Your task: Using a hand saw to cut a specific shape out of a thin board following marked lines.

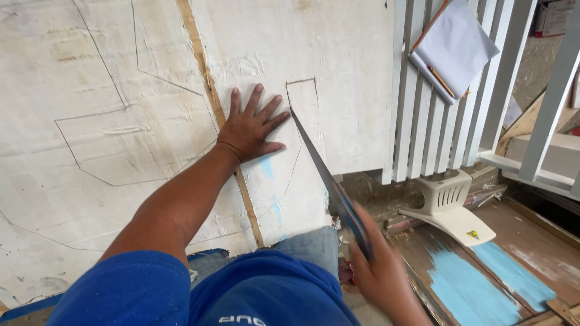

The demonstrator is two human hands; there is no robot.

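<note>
Head view shows a wide white board [121,121], marked with pencilled outlines and crossed by a tan strip, filling most of the picture; it serves as the landmark. At the board's right edge stands a white slatted railing [423,108], with a pad of paper and a pencil [454,45] resting on its slats, out of the way of the cutting. Below the board's lower right corner sits a beige plastic tool [447,202] on blue-smeared wood. The handsaw [320,172] slants across the board's right part, its blade tip at a drawn rectangle, so the cut follows the line. The left hand [251,130] lies flat on the board, fingers spread, just beside the blade, pressing the board steady. The right hand [377,271], blurred, has its grip closed on the saw's handle off the board's lower edge.
</note>
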